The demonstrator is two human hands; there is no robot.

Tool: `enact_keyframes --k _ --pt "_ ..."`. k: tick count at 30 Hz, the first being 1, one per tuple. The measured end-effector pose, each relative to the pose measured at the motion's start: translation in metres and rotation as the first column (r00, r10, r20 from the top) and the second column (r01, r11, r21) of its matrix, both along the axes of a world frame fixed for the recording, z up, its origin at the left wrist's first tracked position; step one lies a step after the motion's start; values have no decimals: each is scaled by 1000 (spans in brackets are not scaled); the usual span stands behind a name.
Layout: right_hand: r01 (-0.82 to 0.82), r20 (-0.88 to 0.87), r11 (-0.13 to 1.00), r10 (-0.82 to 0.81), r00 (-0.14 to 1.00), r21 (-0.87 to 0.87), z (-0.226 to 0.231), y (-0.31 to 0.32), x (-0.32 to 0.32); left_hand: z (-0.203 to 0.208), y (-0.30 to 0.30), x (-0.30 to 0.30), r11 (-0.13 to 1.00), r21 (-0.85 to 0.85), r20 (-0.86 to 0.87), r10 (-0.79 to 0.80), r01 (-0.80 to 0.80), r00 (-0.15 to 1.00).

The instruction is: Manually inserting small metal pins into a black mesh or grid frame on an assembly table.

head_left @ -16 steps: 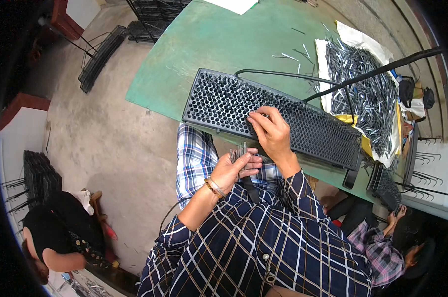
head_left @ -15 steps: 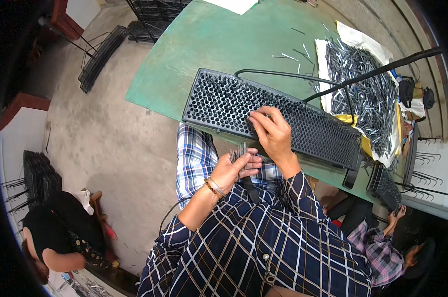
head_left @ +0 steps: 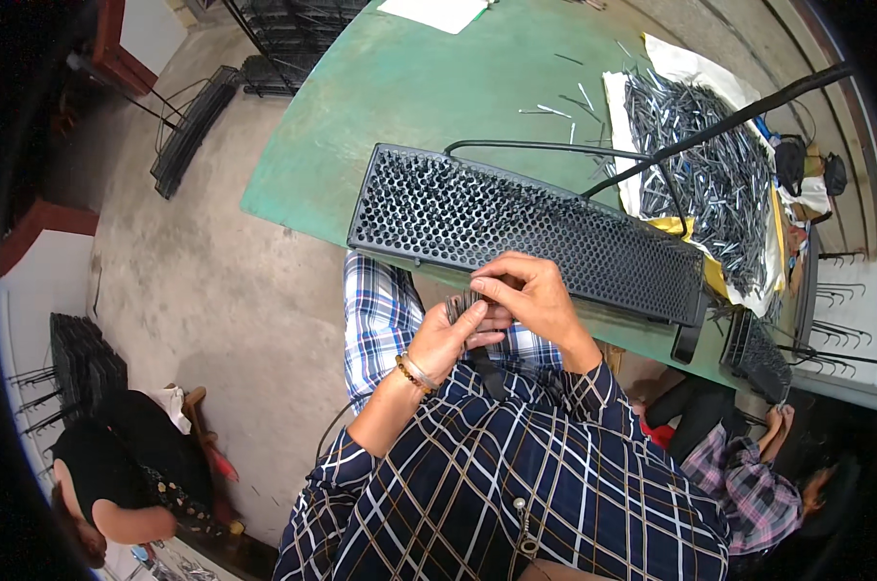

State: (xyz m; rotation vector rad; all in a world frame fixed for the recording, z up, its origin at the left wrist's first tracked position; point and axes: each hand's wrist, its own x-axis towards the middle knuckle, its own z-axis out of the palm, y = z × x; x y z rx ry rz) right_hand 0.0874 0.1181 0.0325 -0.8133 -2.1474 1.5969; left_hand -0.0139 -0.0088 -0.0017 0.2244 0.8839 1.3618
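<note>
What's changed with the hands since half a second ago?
The right hand has moved off the black tray, back toward the body, to the thin rods in the left hand; whether it grips one is unclear. The left hand still holds them; the tray stayed put.

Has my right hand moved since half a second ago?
Yes: judged against the black rack, your right hand moved back toward you, to the rods in your left hand.

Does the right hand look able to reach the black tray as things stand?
Likely yes: the right hand, at the rods in the left hand, is close to the black tray, with nothing visible between; the black bar lies toward the far side.
</note>
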Motion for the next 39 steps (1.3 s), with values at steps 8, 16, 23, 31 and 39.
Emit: enact_keyframes --k 8,16,23,31,39 --pt "288 -203 954 -267 942 81 5 7 -21 -3 0 -4 995 -50 28 88 -86 996" --pt "327 -284 891 -241 928 314 -6 19 -39 -5 -3 -6 994 -79 62 82 -77 995" --pt "284 -298 805 -140 944 521 -7 24 -35 -6 -5 -7 992 -85 70 95 -89 993" --pt "220 -262 814 -87 961 538 3 17 -34 -7 -4 -5 993 -86 66 86 -80 994" --pt "320 -308 770 -168 936 552 -6 10 -35 -6 -4 -5 993 -86 70 91 -85 993"
